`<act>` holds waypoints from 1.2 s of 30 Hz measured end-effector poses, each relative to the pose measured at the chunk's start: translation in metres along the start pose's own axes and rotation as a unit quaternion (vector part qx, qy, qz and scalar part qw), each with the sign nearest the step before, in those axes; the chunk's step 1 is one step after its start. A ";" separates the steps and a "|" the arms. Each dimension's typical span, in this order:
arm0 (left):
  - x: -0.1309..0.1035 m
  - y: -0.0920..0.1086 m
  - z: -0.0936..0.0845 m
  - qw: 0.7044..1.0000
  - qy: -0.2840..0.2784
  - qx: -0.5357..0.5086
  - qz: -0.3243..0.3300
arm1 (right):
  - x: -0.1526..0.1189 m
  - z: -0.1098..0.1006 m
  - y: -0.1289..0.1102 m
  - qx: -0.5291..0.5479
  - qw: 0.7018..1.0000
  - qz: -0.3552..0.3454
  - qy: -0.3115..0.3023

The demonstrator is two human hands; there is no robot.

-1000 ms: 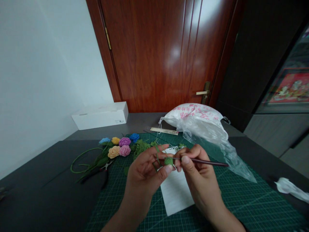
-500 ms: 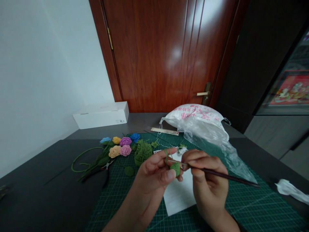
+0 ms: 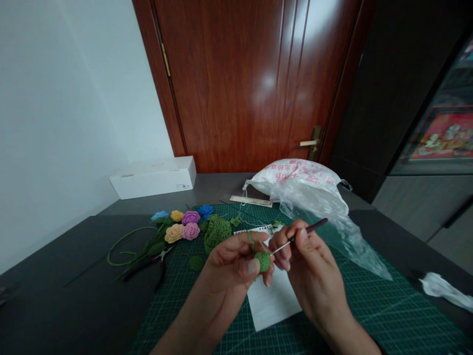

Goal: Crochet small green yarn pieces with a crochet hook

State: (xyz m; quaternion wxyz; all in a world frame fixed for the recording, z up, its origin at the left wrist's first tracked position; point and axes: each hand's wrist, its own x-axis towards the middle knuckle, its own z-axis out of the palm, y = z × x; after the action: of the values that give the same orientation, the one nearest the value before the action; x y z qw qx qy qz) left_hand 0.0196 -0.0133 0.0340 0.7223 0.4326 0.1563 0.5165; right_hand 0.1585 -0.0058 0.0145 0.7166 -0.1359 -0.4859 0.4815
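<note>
My left hand (image 3: 232, 266) pinches a small green crochet piece (image 3: 263, 261) between thumb and fingers, with green yarn (image 3: 251, 239) looped round its raised index finger. In my right hand (image 3: 308, 261) is a crochet hook (image 3: 311, 227) with a dark handle and thin metal shaft. The hook's tip meets the upper right edge of the green piece, and its handle slants up to the right. Behind my left hand lies a ball of green yarn (image 3: 217, 230). A white sheet of paper (image 3: 273, 301) lies beneath both hands.
Several crocheted flowers (image 3: 190, 230) with green stems lie at the left, beside dark-handled pliers (image 3: 161, 256). A green cutting mat (image 3: 377, 315) covers the middle of the table. Farther back are a white box (image 3: 155, 177), a ruler (image 3: 251, 200) and a white plastic bag (image 3: 303, 182). Crumpled tissue (image 3: 445, 291) lies right.
My right hand has turned, swinging the hook's handle from pointing down-right to pointing up-right. The green piece has tilted slightly in my left hand and shifted a little left.
</note>
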 end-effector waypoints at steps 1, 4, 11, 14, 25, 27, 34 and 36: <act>0.000 0.000 0.000 1.000 0.005 0.017 0.007 | 0.000 0.000 0.001 0.008 1.000 0.026 -0.002; -0.001 -0.001 0.002 0.995 0.052 0.081 0.025 | -0.003 -0.001 0.007 -0.007 1.000 0.024 0.002; -0.005 -0.008 0.002 0.983 0.098 0.141 0.058 | -0.004 -0.004 0.010 -0.148 0.979 -0.140 0.005; -0.005 -0.007 0.001 0.989 0.066 0.120 0.051 | -0.004 -0.005 0.009 -0.148 0.980 -0.130 0.009; -0.001 -0.004 0.000 0.996 0.057 0.066 0.035 | -0.005 -0.010 0.010 -0.091 0.993 -0.080 0.011; -0.001 -0.004 0.000 0.994 0.067 0.075 0.032 | -0.005 -0.010 0.008 -0.088 0.992 -0.089 0.010; -0.002 -0.002 0.001 0.992 0.088 0.090 0.026 | -0.001 -0.011 0.002 -0.023 0.997 -0.061 -0.030; -0.001 -0.001 0.002 0.992 0.089 0.091 0.025 | 0.001 -0.012 -0.001 -0.026 0.997 -0.059 -0.042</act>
State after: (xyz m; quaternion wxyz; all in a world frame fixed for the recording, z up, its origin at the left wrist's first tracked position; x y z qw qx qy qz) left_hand 0.0207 -0.0155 0.0338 0.6500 0.4527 0.2558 0.5541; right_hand 0.1690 -0.0020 0.0094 0.7190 -0.1056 -0.5351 0.4308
